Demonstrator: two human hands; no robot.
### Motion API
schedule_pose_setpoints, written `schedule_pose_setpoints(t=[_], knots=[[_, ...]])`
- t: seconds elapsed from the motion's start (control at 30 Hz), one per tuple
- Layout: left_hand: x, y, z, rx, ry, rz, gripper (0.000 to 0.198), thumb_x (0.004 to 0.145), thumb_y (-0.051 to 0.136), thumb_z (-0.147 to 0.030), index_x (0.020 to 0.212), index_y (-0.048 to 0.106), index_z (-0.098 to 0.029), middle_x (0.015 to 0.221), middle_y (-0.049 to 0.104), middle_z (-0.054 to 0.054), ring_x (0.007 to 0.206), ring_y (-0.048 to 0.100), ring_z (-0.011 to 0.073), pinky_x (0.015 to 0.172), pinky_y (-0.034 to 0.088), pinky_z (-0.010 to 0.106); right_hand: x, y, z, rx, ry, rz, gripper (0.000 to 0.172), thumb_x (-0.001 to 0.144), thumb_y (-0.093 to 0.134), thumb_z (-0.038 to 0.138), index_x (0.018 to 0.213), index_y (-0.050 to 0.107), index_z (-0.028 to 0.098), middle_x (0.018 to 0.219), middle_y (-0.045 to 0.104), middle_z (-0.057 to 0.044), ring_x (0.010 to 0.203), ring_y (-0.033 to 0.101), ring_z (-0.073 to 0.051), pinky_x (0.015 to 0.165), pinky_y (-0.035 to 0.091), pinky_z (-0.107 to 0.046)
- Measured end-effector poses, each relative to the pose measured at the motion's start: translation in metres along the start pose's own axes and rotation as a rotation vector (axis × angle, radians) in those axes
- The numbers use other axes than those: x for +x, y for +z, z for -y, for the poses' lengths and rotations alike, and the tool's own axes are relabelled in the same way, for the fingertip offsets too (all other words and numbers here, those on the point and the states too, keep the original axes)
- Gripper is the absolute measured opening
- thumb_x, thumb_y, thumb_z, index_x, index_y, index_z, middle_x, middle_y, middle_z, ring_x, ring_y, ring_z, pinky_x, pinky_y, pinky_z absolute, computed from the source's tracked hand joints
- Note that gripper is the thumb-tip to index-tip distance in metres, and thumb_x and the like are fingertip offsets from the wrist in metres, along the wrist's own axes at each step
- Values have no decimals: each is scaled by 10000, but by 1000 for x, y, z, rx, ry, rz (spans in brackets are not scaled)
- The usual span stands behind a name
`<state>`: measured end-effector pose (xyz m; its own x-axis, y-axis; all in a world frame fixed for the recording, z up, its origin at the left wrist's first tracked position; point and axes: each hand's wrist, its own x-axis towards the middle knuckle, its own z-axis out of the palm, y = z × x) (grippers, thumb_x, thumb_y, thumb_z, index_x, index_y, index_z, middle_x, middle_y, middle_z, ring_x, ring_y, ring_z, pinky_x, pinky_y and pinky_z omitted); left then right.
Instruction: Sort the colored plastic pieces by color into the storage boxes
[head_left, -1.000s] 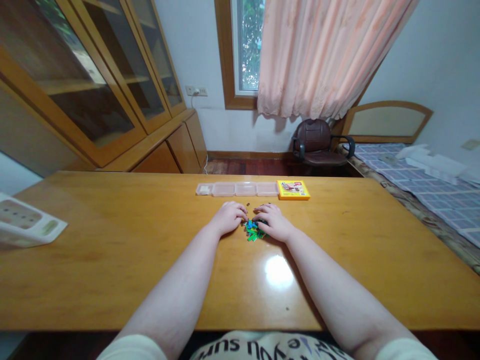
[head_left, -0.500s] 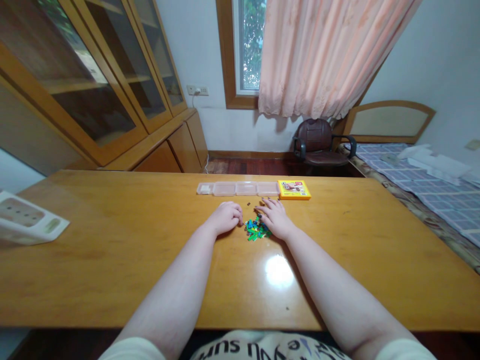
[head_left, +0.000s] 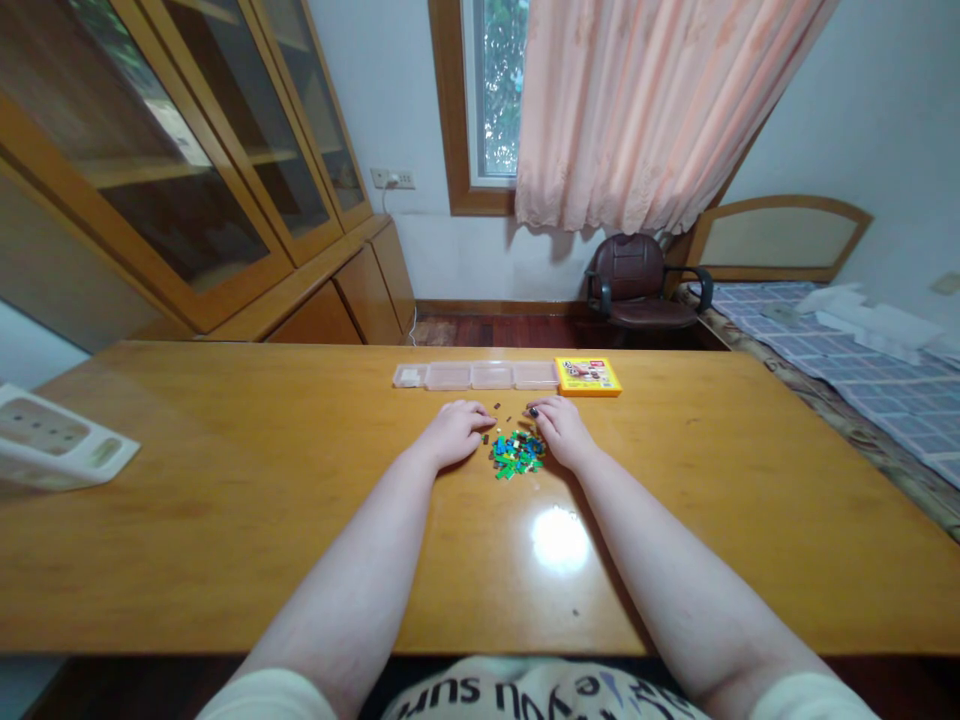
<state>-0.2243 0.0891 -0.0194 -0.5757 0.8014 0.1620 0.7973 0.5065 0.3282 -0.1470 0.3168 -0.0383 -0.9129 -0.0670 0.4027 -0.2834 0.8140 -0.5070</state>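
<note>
A small heap of toy building bricks (head_left: 517,455), mostly green and blue with some white and yellow, lies on the table between my hands. Left of the heap, my left hand (head_left: 454,433) rests on the tabletop, its fingers reaching toward a few loose brown bricks (head_left: 486,439). My right hand (head_left: 566,430) is at the heap's right edge with the fingers curled and the tips drawn together; a small dark piece may be at them, too small to make out. Another brown brick (head_left: 496,406) sits just beyond the heap.
Behind the heap a clear plastic compartment case (head_left: 491,377) stretches sideways, beside a yellow box (head_left: 588,377) with a printed picture. A white plastic object (head_left: 67,440) stands at the table's left. Beyond the wooden table (head_left: 247,540) are a chair (head_left: 637,280), cabinet and bed.
My right hand has drawn its spread fingers in and moved slightly off the heap, uncovering more bricks. My left fingers have stretched out to the right. More small brown pieces show apart from the heap.
</note>
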Motion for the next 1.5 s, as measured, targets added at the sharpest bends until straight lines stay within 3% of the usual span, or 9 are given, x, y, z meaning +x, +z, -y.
schedule_pose_setpoints(t=[0.13, 0.3, 0.5, 0.63, 0.8, 1.0, 1.33, 1.5], knots=[[0, 0, 0, 30, -77, -45, 443, 743, 460, -95, 1088, 674, -274, 1156, 600, 34, 1076, 509, 217, 982, 366, 391, 0, -1, 1, 16, 8, 0, 363, 940, 353, 291, 927, 695, 167, 994, 671, -87, 955, 550, -206, 894, 382, -363], [-1, -1, 2, 49, -107, -8, 415, 769, 458, -116, 1078, 681, -281, 1168, 631, 21, 1080, 520, 228, 978, 357, 416, 1, -2, 3, 18, 8, 5, 375, 942, 347, 295, 908, 697, 166, 979, 672, -88, 940, 554, -203, 883, 389, -355], [-4, -11, 1, 36, -63, -21, 313, 728, 481, -103, 826, 737, -256, 907, 695, 6, 912, 565, 197, 894, 390, 368, 1, -4, 5, 36, -22, 38, 391, 953, 334, 311, 900, 692, 166, 944, 670, -83, 915, 556, -198, 867, 387, -340], [-6, -13, -4, -5, 21, -9, 261, 717, 512, -120, 672, 729, -257, 915, 676, 1, 914, 551, 189, 926, 360, 380, 1, -4, 8, 32, -50, 72, 382, 952, 332, 302, 903, 686, 167, 927, 664, -87, 910, 555, -201, 857, 386, -339], [-4, -5, -1, -11, 26, 13, 317, 741, 501, -124, 867, 742, -288, 956, 676, 7, 956, 540, 195, 944, 354, 389, 0, -5, 9, 45, -75, 90, 374, 954, 331, 302, 900, 678, 173, 898, 658, -76, 887, 547, -197, 844, 381, -331], [-1, 0, 0, 51, -49, -24, 411, 759, 477, -129, 1096, 674, -259, 1147, 628, 34, 1076, 500, 235, 970, 344, 416, 0, -6, 10, 37, -46, 139, 418, 959, 313, 329, 853, 688, 178, 822, 636, -74, 835, 529, -202, 821, 371, -340], [0, -1, -10, 35, 27, 15, 358, 793, 474, -127, 1013, 701, -295, 1100, 646, 8, 1049, 509, 213, 954, 349, 401, 0, -2, 7, 18, -101, 187, 388, 956, 350, 343, 940, 714, 208, 965, 636, -61, 926, 487, -198, 867, 341, -354], [0, 0, -11, 34, 13, -26, 343, 792, 467, -101, 955, 713, -275, 1084, 651, 9, 1038, 519, 202, 955, 355, 394, 0, -3, 4, -59, 2, 165, 389, 950, 376, 322, 835, 728, 203, 938, 634, -59, 905, 483, -191, 845, 327, -342]])
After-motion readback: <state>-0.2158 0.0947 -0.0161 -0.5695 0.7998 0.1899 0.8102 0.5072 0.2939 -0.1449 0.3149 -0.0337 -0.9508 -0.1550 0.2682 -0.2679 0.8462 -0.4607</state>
